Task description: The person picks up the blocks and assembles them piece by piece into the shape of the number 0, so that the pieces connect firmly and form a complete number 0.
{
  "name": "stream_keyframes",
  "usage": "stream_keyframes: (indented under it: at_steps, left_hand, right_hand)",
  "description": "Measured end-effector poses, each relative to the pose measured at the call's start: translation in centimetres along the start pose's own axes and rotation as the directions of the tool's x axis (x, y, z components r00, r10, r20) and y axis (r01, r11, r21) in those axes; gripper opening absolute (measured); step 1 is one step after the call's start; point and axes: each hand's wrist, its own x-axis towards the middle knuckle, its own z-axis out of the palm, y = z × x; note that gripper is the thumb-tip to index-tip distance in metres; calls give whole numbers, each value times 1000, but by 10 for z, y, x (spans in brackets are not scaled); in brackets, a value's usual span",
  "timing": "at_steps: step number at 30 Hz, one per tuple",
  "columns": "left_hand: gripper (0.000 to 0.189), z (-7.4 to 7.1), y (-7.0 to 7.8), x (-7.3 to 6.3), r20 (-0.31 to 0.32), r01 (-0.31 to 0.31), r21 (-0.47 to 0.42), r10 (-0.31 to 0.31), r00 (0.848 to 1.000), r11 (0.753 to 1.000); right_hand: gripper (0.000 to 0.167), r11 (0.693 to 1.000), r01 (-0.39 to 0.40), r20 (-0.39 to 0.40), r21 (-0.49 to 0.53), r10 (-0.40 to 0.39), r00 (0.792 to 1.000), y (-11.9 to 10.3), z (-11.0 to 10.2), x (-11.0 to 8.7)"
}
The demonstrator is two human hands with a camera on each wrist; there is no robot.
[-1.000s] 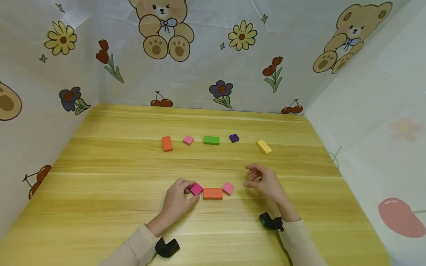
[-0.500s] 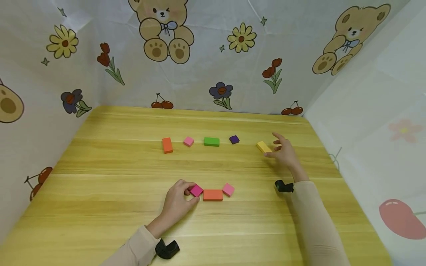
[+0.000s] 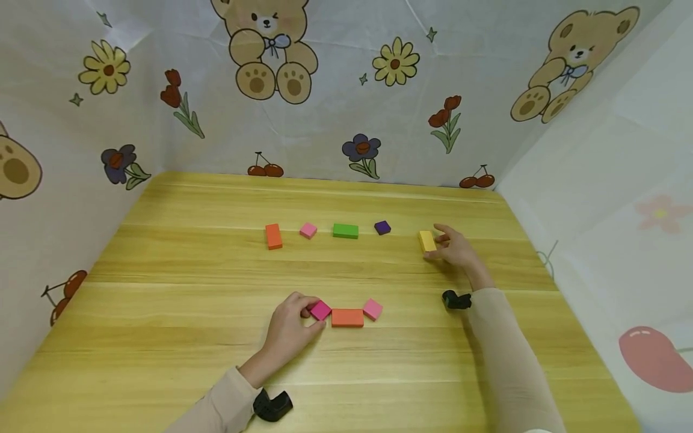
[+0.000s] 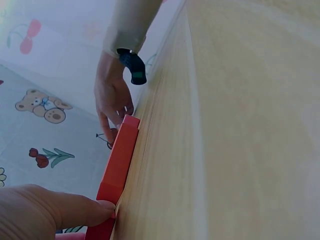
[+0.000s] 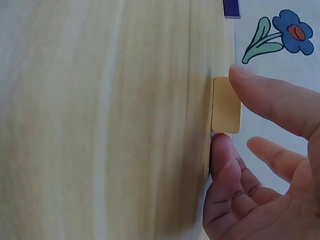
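My left hand (image 3: 292, 322) pinches a magenta block (image 3: 320, 310) between thumb and fingers. That block's corner sits at the left end of an orange block (image 3: 348, 318) lying lengthwise. At the orange block's right end is a pink block (image 3: 373, 310), turned like a diamond. Farther back on the right, my right hand (image 3: 457, 249) holds a yellow block (image 3: 427, 241), the thumb at its near end and curled fingers on its right side. In the right wrist view, the yellow block (image 5: 226, 105) stands between thumb and fingers, close against the table.
A spaced row farther back holds an orange block (image 3: 274, 236), a small pink block (image 3: 308, 230), a green block (image 3: 345, 231) and a dark purple block (image 3: 382, 227). The wooden table (image 3: 216, 276) meets a printed cloth wall (image 3: 325, 120) behind and at both sides.
My right hand has reached out to the back right, to the yellow block, and the block has turned to point more nearly toward me. My left hand stays on the magenta block.
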Motion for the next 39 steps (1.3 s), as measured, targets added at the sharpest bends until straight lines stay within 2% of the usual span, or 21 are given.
stream_keyframes:
  at_steps: [25,32,39]
  left_hand:
    - [39,0,1,-1,-5,3,17,-3,1000,1000]
    - [39,0,1,-1,0,8,12,-8,1000,1000]
    - [38,-1,2,0,1,8,8,-8,1000,1000]
  right_hand:
    - [71,1000,8,-43,22,-7,999,3,6,2]
    - [70,1000,7,-59,15,-6,998,3,7,-1]
    - [69,998,23,-93,51,-18,996,3,10,-3]
